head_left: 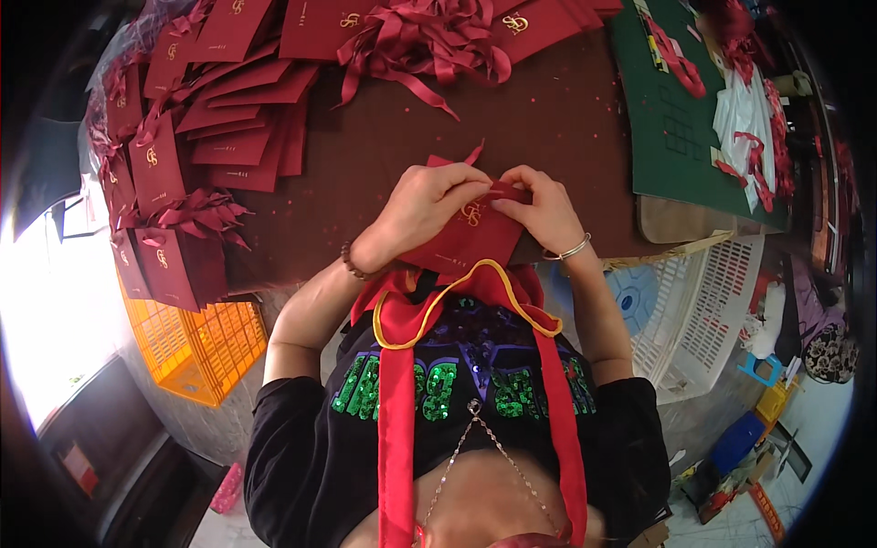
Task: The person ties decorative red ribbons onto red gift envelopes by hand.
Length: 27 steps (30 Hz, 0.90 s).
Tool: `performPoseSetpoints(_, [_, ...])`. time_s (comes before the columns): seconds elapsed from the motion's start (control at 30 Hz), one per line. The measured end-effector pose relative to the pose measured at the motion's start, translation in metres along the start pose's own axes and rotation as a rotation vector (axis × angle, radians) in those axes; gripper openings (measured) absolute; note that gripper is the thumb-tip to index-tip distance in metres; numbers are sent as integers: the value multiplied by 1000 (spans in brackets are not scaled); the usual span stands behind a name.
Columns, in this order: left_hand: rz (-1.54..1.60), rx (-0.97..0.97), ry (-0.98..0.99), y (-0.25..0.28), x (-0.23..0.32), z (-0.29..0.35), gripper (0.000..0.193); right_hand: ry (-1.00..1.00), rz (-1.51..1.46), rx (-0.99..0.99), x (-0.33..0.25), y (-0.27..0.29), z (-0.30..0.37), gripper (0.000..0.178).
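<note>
Working at our brown table [557, 100]: red bag pile [242, 137] crowds the left, green mat [671, 123] right, orange crate [215, 342] below left, ribbon heap [420, 46] blocks the far side. Our red bag [473, 241] sits at the near edge; left hand [422, 205] pinches its top, on what we can't tell; right hand [551, 210] pinches red ribbon [512, 193].

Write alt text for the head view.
A person's left hand and right hand pinch a red ribbon on a dark red bag near the edge of a brown table. Piled red bags lie at left, loose ribbons beyond, a green mat at right.
</note>
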<state>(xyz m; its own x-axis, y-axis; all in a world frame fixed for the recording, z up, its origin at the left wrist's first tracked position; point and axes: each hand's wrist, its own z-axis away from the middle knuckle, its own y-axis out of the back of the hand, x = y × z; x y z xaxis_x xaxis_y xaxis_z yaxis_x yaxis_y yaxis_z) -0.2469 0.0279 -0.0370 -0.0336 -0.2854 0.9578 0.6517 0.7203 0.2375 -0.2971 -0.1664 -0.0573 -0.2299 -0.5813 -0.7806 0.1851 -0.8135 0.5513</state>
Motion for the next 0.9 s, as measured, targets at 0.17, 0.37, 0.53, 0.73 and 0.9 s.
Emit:
performPoseSetpoints(0.17, [-410, 177, -273, -12, -24, -12, 17, 31, -111, 3, 3, -5, -6, 32])
performPoseSetpoints(0.37, [-522, 259, -174, 11, -39, -5, 18, 167, -129, -24, -5, -31, -28, 29])
performPoseSetpoints(0.53, [-532, 170, -37, 27, -36, 9, 14, 237, -5, -145, -16, -31, -32, 28])
performPoseSetpoints(0.73, [-497, 119, 25, 31, -34, 9, 13, 369, 47, 23, 0, -25, -30, 25])
performPoseSetpoints(0.9, [-337, 193, -64, 24, -45, 9, 11, 207, -104, -118, 3, -22, -27, 24])
